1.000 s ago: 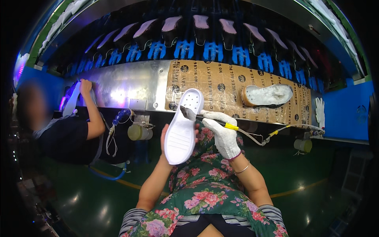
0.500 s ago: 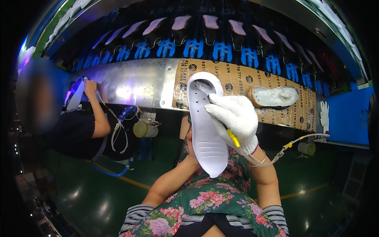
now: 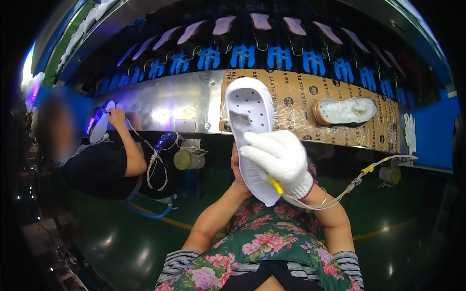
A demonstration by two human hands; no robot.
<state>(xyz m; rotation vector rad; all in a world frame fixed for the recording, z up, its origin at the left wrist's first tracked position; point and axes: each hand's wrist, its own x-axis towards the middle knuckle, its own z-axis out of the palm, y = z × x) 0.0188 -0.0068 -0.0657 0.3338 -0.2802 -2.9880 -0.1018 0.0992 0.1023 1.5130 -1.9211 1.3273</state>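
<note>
A white shoe sole (image 3: 262, 119) is held tilted in front of me, its hollow inner side up and its pointed end toward my body. My bare left hand (image 3: 236, 167) grips its left edge, with part of the fingers hidden under it. My right hand (image 3: 281, 160), in a white knitted glove, is closed on a brush (image 3: 239, 119). The bristles touch the inside of the sole beside its small holes, while the handle is mostly hidden by the glove. A clear hose (image 3: 335, 201) with a yellow connector (image 3: 275, 184) trails from this hand to the right.
Past the sole runs a metal bench (image 3: 194, 97) partly covered with printed cardboard (image 3: 291, 121). A shoe piece with a whitish, wet-looking inside (image 3: 347, 110) lies there, and a white glove (image 3: 409, 133) hangs farther right. Dark shoes on blue clamps (image 3: 242, 56) line the back. A co-worker's arm (image 3: 128, 145) reaches in at left.
My right hand has drawn the brush from near the sole's far end back toward its middle. The sole has moved slightly away from my body, and the whole view has shifted a little.
</note>
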